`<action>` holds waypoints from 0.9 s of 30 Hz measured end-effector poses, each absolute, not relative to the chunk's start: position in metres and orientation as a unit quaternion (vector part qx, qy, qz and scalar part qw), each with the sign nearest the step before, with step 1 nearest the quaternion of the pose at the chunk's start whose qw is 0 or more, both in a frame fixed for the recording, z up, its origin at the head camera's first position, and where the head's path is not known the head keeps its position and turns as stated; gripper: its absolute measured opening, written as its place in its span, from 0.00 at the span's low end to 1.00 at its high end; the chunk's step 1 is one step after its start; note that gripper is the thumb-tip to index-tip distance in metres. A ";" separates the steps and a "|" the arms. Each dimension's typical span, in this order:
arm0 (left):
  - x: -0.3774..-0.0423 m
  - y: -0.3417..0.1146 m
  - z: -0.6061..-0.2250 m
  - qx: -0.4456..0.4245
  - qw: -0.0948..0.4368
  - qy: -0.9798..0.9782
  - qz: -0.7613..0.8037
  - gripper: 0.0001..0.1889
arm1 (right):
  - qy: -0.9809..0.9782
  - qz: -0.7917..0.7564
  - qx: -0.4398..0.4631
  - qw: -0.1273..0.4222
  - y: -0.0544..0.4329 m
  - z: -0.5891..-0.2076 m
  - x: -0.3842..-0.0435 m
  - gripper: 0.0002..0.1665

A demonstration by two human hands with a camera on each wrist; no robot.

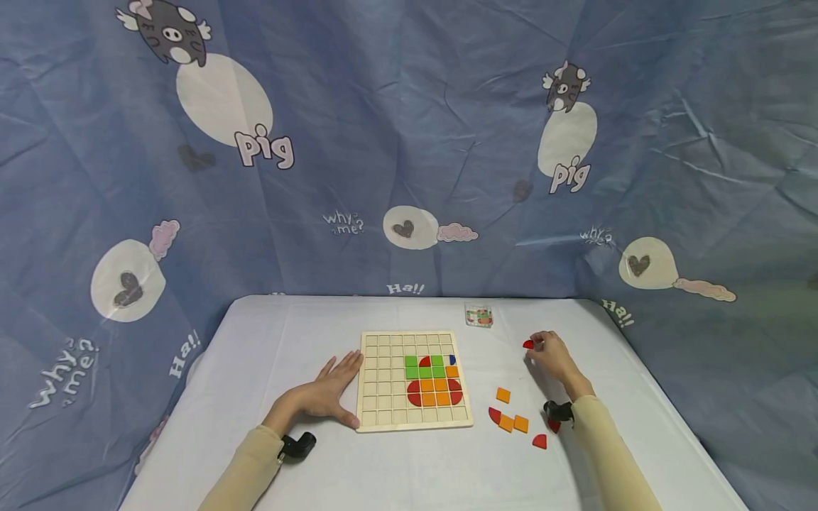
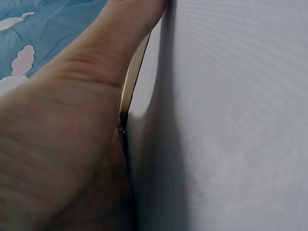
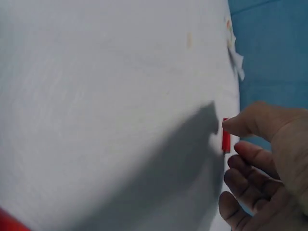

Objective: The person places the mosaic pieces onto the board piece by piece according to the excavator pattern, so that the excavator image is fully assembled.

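A square wooden grid board (image 1: 383,419) lies on the white table, its right half partly filled with green and orange square tiles, red quarter-round tiles and a small blue piece (image 1: 452,360). My left hand (image 1: 324,392) rests along the board's left edge with fingers and thumb spread. In the left wrist view that hand (image 2: 62,125) covers most of the board's side. To the right of the board, my right hand (image 1: 554,360) pinches a red quarter-round tile (image 1: 528,344) between thumb and fingers. The right wrist view shows this red tile (image 3: 226,137) edge-on at the thumb tip.
Loose orange squares (image 1: 503,395) and red quarter-rounds (image 1: 540,441) lie right of the board, one red piece (image 1: 554,426) partly under the right wrist's camera. A small pattern card (image 1: 478,316) sits behind the board. A blue printed cloth (image 1: 409,142) hangs behind the table.
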State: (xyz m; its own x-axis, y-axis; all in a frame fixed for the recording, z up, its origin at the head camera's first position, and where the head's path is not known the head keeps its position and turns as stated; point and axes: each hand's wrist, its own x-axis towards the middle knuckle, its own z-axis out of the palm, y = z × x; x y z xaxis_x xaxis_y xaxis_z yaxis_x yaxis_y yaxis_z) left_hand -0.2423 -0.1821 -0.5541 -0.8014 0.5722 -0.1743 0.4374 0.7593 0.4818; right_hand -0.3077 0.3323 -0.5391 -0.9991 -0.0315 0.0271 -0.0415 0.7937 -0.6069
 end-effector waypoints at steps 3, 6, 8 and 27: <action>-0.242 -0.182 -0.554 0.274 0.157 0.925 0.213 0.74 | -0.948 0.318 0.011 -0.001 0.335 -0.543 -0.310 0.23; -0.241 -0.183 -0.554 0.274 0.159 0.925 0.209 0.73 | -0.949 0.316 0.002 -0.002 0.336 -0.544 -0.311 0.21; -0.241 -0.183 -0.553 0.275 0.158 0.925 0.211 0.73 | -0.949 0.315 0.004 0.000 0.335 -0.544 -0.312 0.20; -0.239 -0.181 -0.550 0.271 0.160 0.926 0.209 0.73 | -0.952 0.305 0.025 -0.005 0.301 -0.544 -0.314 0.15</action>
